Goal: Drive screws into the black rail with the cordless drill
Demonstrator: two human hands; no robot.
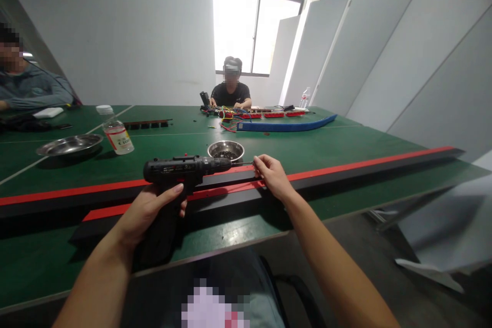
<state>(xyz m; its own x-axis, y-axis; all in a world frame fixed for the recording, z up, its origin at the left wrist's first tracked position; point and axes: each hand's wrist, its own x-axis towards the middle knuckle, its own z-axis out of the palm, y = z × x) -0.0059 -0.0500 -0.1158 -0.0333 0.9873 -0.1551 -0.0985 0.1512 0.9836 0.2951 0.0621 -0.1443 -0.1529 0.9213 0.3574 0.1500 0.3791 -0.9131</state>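
Note:
My left hand [144, 212] is wrapped round the grip of a black cordless drill [172, 168], which lies level and points to the right. A long thin bit [242, 163] sticks out of its chuck. At the tip of that bit, the thumb and fingers of my right hand [272, 174] are pinched together; anything small between them is hidden. Below both hands lie two long black bars with red tops, a longer rear bar [365, 165] and a nearer bar [226, 199]. Just behind the drill stands a small metal bowl [241, 148] with small dark pieces inside.
On the green table [172, 141] are a shallow metal dish [69, 146], a labelled bottle [117, 133], a dark strip [148, 124] and a curved blue strip [286, 125]. A person [230, 93] sits opposite behind wires and red parts; another person [34, 84] sits at left.

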